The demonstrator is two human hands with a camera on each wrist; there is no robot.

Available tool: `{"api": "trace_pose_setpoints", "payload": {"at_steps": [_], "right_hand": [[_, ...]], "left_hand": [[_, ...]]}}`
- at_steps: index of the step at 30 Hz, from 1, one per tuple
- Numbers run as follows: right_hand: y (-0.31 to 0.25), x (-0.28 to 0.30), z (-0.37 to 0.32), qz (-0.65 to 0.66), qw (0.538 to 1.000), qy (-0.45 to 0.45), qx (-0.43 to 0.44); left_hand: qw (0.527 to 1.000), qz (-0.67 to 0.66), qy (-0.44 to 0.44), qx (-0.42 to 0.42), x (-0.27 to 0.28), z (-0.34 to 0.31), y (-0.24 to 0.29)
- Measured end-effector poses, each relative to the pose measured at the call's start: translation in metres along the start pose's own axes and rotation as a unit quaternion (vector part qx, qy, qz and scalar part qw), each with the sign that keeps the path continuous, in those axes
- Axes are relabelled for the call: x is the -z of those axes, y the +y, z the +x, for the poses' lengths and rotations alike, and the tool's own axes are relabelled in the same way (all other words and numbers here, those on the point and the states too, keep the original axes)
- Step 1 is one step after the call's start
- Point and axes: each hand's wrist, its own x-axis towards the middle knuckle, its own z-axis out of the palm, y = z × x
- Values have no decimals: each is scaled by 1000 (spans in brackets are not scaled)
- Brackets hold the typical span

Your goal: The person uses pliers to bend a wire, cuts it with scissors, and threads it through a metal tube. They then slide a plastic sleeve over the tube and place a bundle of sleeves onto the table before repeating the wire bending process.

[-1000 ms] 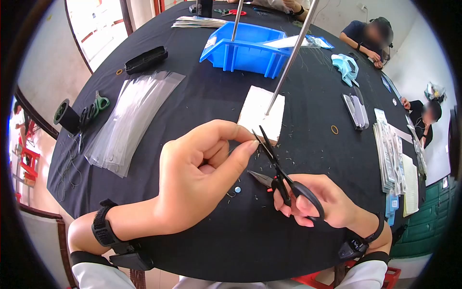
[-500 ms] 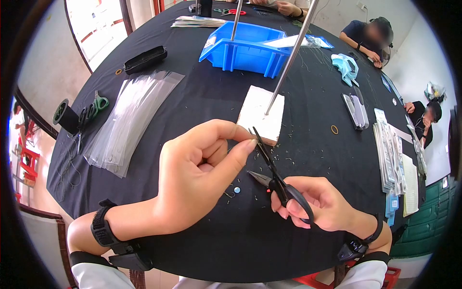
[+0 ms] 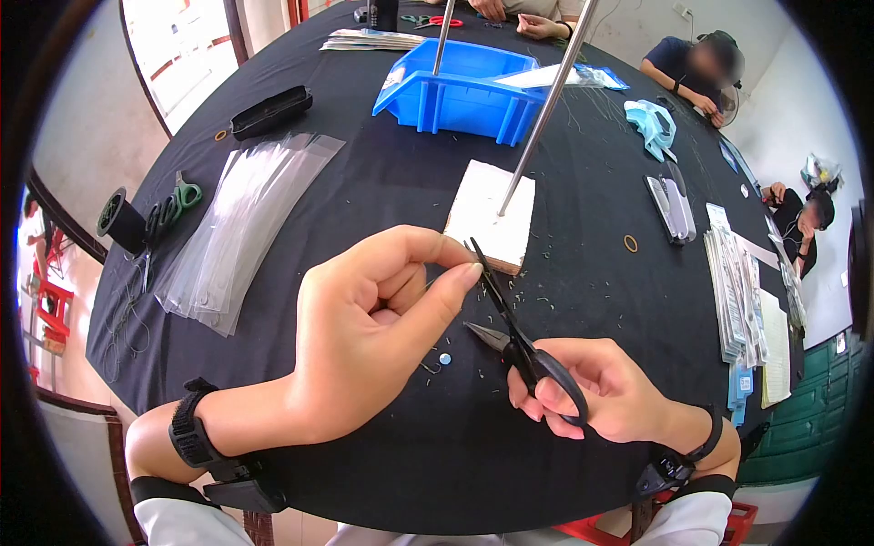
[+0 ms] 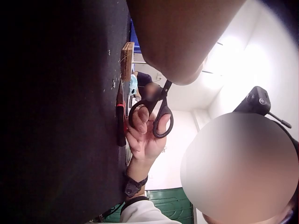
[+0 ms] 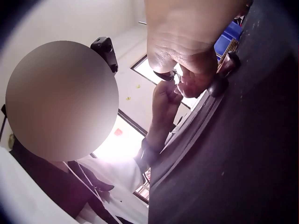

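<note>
In the head view, the left hand [image 3: 364, 337] pinches a tiny thin piece, barely visible, between thumb and index fingertip. Black scissors [image 3: 499, 300] have their blade tips right beside that fingertip, with the blades nearly closed. Thumb and fingers of the right hand [image 3: 605, 391] are through and around the scissor handles. Pliers [image 3: 484, 335] lie on the cloth behind the scissors, partly hidden by them. The left wrist view shows the right hand [image 4: 145, 137] gripping the scissors [image 4: 163, 100]. A white-topped block [image 3: 482, 209] with a metal rod stands beyond the hands.
Beyond the block is a blue bin [image 3: 473, 105]. Clear plastic sleeves [image 3: 246, 227], green-handled scissors [image 3: 187, 193] and a thread spool [image 3: 120, 221] lie left. A grey case [image 3: 671, 209] and stacked packets [image 3: 724, 291] lie right. Clippings and a blue dot [image 3: 444, 358] are near the hands.
The scissor blades have come closer together, and the right hand with the scissors has moved slightly left. The left hand keeps its pinch. Across the table, another person's hands have moved apart.
</note>
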Motion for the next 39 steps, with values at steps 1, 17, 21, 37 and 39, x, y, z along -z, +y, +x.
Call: {"api": "trace_pose_setpoints", "payload": {"at_steps": [1, 17, 21, 37, 39], "right_hand": [[0, 0, 0, 3, 1000, -2, -1], [0, -6, 0, -13, 999, -21, 43], [-1, -8, 0, -24, 999, -19, 39], [2, -12, -2, 32, 999, -19, 6], [2, -12, -2, 32, 999, -19, 9]], "left_hand": [[1000, 0, 0, 1, 0, 0, 0], [1000, -22, 12, 9, 0, -1, 3], [1000, -8, 13, 6, -1, -2, 3], [999, -38, 12, 2, -3, -4, 1], [999, -36, 12, 3, -3, -3, 2]]}}
